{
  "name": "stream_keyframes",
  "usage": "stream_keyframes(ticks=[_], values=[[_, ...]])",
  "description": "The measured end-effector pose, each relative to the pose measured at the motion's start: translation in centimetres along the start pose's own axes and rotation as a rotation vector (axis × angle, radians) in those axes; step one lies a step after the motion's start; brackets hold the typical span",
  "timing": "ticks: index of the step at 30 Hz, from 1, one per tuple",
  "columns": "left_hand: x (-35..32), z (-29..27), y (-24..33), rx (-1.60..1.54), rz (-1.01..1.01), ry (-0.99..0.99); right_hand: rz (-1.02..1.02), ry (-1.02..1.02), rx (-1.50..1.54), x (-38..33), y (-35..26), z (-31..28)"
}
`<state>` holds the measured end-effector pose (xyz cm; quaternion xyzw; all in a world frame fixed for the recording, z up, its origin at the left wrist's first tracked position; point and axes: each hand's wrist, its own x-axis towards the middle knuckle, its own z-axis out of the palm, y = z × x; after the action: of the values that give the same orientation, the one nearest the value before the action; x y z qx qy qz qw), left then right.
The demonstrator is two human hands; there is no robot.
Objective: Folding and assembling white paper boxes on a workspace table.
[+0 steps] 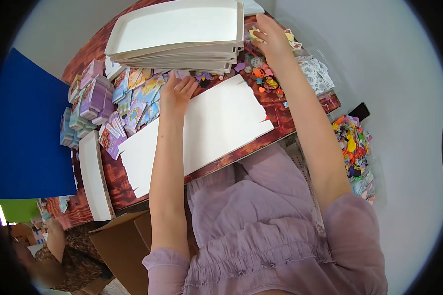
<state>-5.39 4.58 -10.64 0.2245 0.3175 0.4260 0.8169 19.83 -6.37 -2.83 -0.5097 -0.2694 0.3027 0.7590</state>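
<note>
My left hand rests flat, fingers spread, on the far edge of a flat white cardboard sheet lying on the dark wooden table, touching colourful printed cards. My right hand reaches far across the table into a pile of small colourful pieces, its fingers closed around a small yellow piece. A tall stack of folded white cardboard trays stands between both hands at the back.
Small purple and teal boxes are piled at the left. A white box lid lies along the left edge. A clear bag of colourful bits lies on the floor at right. A brown carton and another person are at lower left.
</note>
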Motion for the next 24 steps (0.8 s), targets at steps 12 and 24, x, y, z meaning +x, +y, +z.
stream_keyframes(ticks=[12,24], values=[[2.7,4.8,-1.5,-0.075,-0.045,0.190,-0.154,-0.181,-0.454,4.8,1.1,1.0],[3.0,6.9,1.8,-0.487,-0.086,-0.109,0.129,-0.236,-0.409,4.8,-5.1,4.1]])
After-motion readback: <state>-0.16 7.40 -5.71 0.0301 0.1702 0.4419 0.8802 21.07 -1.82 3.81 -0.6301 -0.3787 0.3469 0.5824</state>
